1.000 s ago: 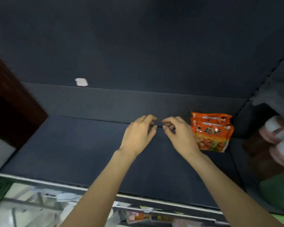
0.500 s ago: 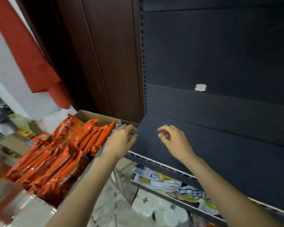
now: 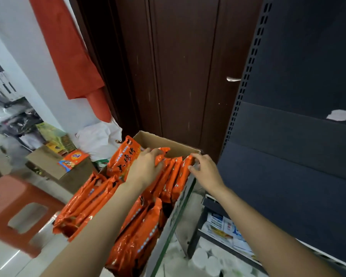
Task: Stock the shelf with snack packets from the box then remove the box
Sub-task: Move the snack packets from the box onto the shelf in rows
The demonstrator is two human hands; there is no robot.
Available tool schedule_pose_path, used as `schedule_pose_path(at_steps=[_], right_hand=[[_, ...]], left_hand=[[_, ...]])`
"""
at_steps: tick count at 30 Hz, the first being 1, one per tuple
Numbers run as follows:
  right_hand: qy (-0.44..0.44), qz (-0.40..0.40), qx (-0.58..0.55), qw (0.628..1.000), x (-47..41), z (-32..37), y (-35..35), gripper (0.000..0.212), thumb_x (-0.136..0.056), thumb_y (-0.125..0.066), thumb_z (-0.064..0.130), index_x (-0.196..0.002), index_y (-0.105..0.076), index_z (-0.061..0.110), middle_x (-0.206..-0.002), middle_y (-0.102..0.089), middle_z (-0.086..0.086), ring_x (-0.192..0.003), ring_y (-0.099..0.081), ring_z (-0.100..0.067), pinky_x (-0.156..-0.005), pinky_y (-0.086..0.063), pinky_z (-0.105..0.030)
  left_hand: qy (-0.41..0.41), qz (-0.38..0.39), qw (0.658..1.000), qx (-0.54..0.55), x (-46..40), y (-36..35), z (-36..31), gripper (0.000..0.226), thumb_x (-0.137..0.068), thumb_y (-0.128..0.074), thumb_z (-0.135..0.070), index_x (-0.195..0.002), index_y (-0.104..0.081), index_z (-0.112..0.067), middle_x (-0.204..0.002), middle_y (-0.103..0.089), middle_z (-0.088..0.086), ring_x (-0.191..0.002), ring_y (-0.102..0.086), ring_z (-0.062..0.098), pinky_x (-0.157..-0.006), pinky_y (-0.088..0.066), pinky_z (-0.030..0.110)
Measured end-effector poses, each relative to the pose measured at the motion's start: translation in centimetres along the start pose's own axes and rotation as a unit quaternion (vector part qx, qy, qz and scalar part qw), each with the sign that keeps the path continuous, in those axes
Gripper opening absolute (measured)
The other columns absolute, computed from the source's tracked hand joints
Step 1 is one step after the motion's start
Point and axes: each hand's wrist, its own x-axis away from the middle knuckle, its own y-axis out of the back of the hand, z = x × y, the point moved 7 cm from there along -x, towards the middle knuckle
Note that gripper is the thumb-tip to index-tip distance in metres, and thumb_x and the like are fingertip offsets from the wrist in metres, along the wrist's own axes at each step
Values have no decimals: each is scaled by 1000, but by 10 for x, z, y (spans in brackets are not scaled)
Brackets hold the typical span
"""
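A cardboard box point(image 3: 164, 141) stands left of the dark shelf point(image 3: 288, 188), packed with several orange snack packets point(image 3: 140, 234) on edge. My left hand point(image 3: 146, 166) reaches into the box's far end, its fingers curled over the top of an orange packet point(image 3: 163, 156) in the upright row. At the box's right wall, the fingers of my right hand point(image 3: 205, 171) touch the top edge of the rightmost packet point(image 3: 185, 170). The shelf board beside it is dark and bare in this view.
A dark brown door point(image 3: 188, 76) with a metal handle stands behind the box. An orange plastic stool point(image 3: 10, 204) and a second carton point(image 3: 54, 164) with goods sit on the floor at left. Lower shelves point(image 3: 224, 230) hold packets and white rolls.
The view swung left from the shelf to the box. Both hands left the shelf board and reached into the box, onto the tops of the orange packets.
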Motion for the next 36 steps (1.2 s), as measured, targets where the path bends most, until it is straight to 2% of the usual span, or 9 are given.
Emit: schedule_pose_path(at_steps=[3,8,13,17,23,27,31,34,36], right_hand=[[-31,12,23,999,-13,-1,-10,49,-91,-58,27,-137,-44,16,-122,-47,-8,-101,-53,-17,-90,-41,-28],[-65,5,43,997,-18,0,-26,43,-85,-66,27,-126,-56,17,-115,-48,-8,-106,-52,-22,-91,-39,-27],[-117,-79,45,989,-15,1,-27,36,-83,-67,14,-119,-61,20,-101,-62,-6,-94,-61,-20,-85,-53,-37],[-152,-132,21,979,-5,16,-23,25,-86,-63,12,-109,-64,21,-92,-70,0,-88,-66,-16,-79,-56,-38],[-147,-270,-57,950,14,56,25,27,-87,-62,12,-114,-61,18,-83,-67,9,-92,-64,-14,-87,-50,-34],[-143,-324,-157,922,31,70,63,42,-88,-63,14,-128,-52,15,-86,-66,7,-92,-62,-13,-90,-49,-34],[-116,-345,-261,894,53,65,91,33,-85,-59,2,-112,-64,22,-71,-62,4,-74,-60,-17,-70,-50,-37],[-115,-358,-291,880,82,51,115,36,-86,-59,2,-113,-60,27,-85,-57,6,-78,-61,-14,-76,-56,-44],[-107,-355,-324,871,105,38,132,36,-90,-56,6,-122,-55,21,-96,-57,9,-81,-61,-6,-73,-58,-38]], left_hand=[[26,29,999,-24,-15,-8,22,46,-90,-57,-28,-133,-47,-16,-132,-49,9,-124,-45,29,-102,-41,40],[60,110,992,-28,-25,-23,53,64,-84,-67,-29,-140,-38,-16,-144,-40,12,-131,-40,31,-108,-37,41],[24,78,997,4,-29,-20,63,32,-86,-65,-20,-118,-62,-18,-115,-67,5,-103,-63,22,-88,-52,33],[-9,14,999,42,-33,5,60,18,-90,-56,-9,-101,-70,-12,-102,-70,6,-96,-65,22,-78,-47,25],[-84,-10,972,220,-39,55,34,10,-86,-63,-9,-92,-72,-10,-89,-68,-6,-77,-58,0,-68,-40,-2],[-126,29,940,314,-36,66,-21,7,-86,-63,-12,-86,-69,-16,-86,-71,-5,-78,-63,1,-75,-48,12],[-188,84,912,355,-23,55,-84,14,-87,-62,-10,-77,-60,-20,-73,-67,-11,-65,-57,-8,-67,-46,18],[-212,127,893,377,-10,38,-125,11,-88,-60,-7,-80,-59,-15,-78,-69,1,-73,-64,11,-73,-53,33],[-224,163,874,400,0,26,-154,16,-89,-58,-5,-80,-56,-17,-81,-68,4,-73,-64,14,-68,-53,32]])
